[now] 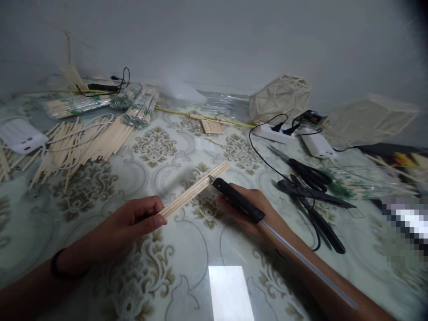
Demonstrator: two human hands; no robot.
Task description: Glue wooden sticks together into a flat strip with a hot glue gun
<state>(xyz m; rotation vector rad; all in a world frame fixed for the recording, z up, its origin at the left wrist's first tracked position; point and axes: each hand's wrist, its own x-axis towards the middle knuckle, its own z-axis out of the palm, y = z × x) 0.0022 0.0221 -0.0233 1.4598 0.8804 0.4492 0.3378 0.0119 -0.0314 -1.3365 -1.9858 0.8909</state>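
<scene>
My left hand pinches the near end of a narrow strip of wooden sticks lying side by side, raised at a slant above the table. In my right hand is a black hot glue gun, its metal tip touching or very near the strip's right edge toward the far end. A long translucent glue stick sticks out of the back of the glue gun and runs along my right forearm. My right fingers are partly hidden behind the glue gun.
Loose sticks and bagged stick bundles lie at left. A small stick panel is at the back. To the right are scissors, a white power strip, black cables and a stick-frame model.
</scene>
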